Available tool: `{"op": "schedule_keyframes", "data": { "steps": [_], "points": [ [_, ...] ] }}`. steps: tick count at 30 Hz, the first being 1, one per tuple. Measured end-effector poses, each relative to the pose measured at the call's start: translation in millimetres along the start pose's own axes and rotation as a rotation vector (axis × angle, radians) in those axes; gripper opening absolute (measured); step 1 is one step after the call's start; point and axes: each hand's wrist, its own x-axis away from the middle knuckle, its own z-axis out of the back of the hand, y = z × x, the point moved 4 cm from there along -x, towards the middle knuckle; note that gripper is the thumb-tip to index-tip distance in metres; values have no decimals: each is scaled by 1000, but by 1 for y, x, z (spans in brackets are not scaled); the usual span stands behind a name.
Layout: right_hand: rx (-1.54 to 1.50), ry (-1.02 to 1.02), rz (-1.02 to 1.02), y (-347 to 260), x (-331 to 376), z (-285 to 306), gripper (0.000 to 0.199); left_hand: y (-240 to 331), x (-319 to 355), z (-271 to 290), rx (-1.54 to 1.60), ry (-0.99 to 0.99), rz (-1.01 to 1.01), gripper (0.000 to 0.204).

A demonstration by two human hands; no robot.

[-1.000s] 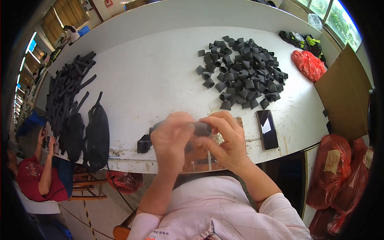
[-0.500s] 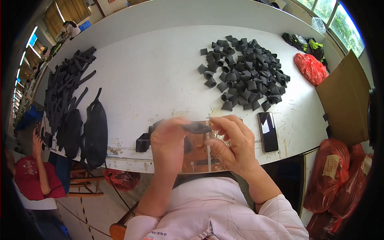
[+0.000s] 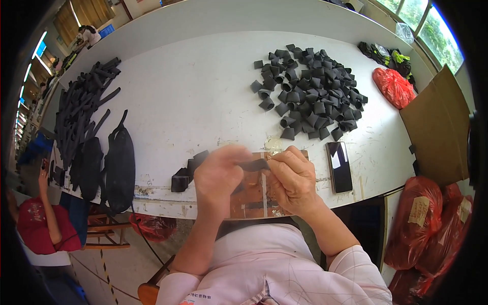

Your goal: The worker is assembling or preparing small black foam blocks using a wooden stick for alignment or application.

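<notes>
In front of me, a short black fabric piece (image 3: 254,165) stretches between my two hands. My right hand (image 3: 294,179) is closed, thumb and fingers pinching its right end. My left hand (image 3: 218,175) curls round the other end; its fingertips are blurred and partly hide the piece. Below lies a brown board (image 3: 249,195) with strips of tape, at the front edge of the white table (image 3: 188,86). Folded black pieces (image 3: 180,182) rest just left of my left hand, partly covered by it.
A heap of short black fabric loops (image 3: 320,91) lies far right, above a phone (image 3: 339,166). Long black strips (image 3: 84,101) and dark pouches (image 3: 120,170) lie left. Red bags (image 3: 413,223) and cardboard (image 3: 437,127) stand right. A person in red (image 3: 43,226) sits left.
My right fingers have closed from a looser, spread hold into a tight pinch on the black piece. The left hand has shifted slightly, and its fingers are blurred.
</notes>
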Motion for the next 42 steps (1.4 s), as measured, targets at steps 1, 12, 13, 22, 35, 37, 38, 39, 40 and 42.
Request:
{"op": "schedule_keyframes", "data": {
  "steps": [1,12,13,22,35,37,38,39,40,42],
  "points": [
    [-12,-8,10,-2,0,-1,8,5,0,-3,-85,4,2,18],
    [-981,413,-762,59,-15,28,26,-20,4,75,-843,424,-185,21],
    [-897,555,-887,72,-9,29,29,-21,4,105,-972,561,-195,24],
    [-764,-252,-1124,27,86,-40,23,-39,27,214,-1534,554,244,10],
    [-208,-229,-437,-17,40,-107,19,7,24,116,-1083,51,-228,8],
    [-193,-172,-416,-7,38,-115,18,-4,19,106,-1006,-4,-190,10],
    [-192,-168,-413,0,41,-120,16,-9,19,105,-972,34,-197,11],
    [-190,-163,-411,4,42,-123,15,-14,20,106,-940,85,-221,9],
    [-161,-135,-404,4,41,-123,12,-23,25,110,-878,243,-167,5],
    [-127,-125,-387,3,41,-123,11,-33,34,115,-817,425,-122,2]
  ]
}}
